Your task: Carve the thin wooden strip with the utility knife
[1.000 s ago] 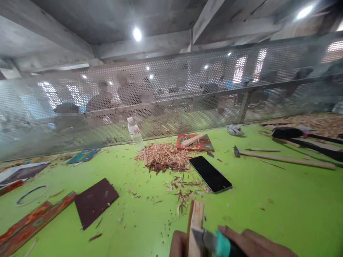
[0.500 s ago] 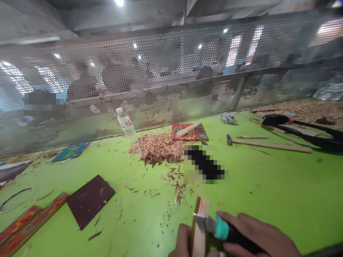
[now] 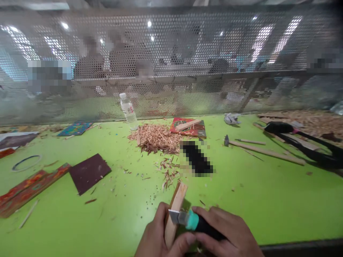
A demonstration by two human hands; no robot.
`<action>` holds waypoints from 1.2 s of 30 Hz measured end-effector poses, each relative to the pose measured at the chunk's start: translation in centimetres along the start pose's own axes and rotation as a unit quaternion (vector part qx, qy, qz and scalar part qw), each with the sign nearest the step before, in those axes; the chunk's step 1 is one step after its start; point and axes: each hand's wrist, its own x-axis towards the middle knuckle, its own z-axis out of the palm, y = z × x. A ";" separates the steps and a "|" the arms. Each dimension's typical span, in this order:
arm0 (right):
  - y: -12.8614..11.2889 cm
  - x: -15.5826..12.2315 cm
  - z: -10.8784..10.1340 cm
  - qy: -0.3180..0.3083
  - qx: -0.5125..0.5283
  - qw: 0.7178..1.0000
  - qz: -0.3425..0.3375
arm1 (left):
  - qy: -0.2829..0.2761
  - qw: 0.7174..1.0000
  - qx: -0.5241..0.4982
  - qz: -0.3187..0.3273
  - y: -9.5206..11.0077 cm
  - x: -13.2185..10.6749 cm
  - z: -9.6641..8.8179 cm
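My left hand is closed round the lower part of a short strip of wood, held up at a slant over the green table. The strip has a pale shaved face and a darker brown edge. In my right hand is a utility knife with a black handle and a teal collar. Its flat blade lies across the strip's pale face. My left thumb reaches close to the knife's collar. Wood shavings are heaped on the table beyond my hands.
A water bottle stands by the mesh screen. To the right lie a hammer and a black strapped item. On the left are a dark square board, painted strips and a ring. A blurred black object lies mid-table.
The view has tilted down, showing more of both hands. The wood strip and knife now appear further left in view, the blade still across the wood.
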 end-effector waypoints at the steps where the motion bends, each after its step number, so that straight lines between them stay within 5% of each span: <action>1: 0.1 -0.2 0.1 0.000 -0.002 1.000 0.002 | 0.004 1.000 -0.002 0.000 0.4 -0.2 0.0; 17: -1.2 -0.7 1.0 0.053 -0.044 0.996 0.058 | 0.042 0.998 0.042 -0.011 2.3 -0.7 0.4; 26: -1.3 -0.3 1.3 0.166 -0.067 0.966 0.185 | 0.061 0.997 0.009 -0.051 1.8 -1.2 0.2; 32: -1.1 -0.3 1.0 0.142 -0.044 0.974 0.174 | -0.114 0.969 -0.202 -0.080 0.8 -0.9 -1.9; 36: -0.8 -0.3 0.7 0.115 -0.043 0.980 0.157 | -0.118 0.959 -0.257 -0.021 -0.1 -0.2 -3.1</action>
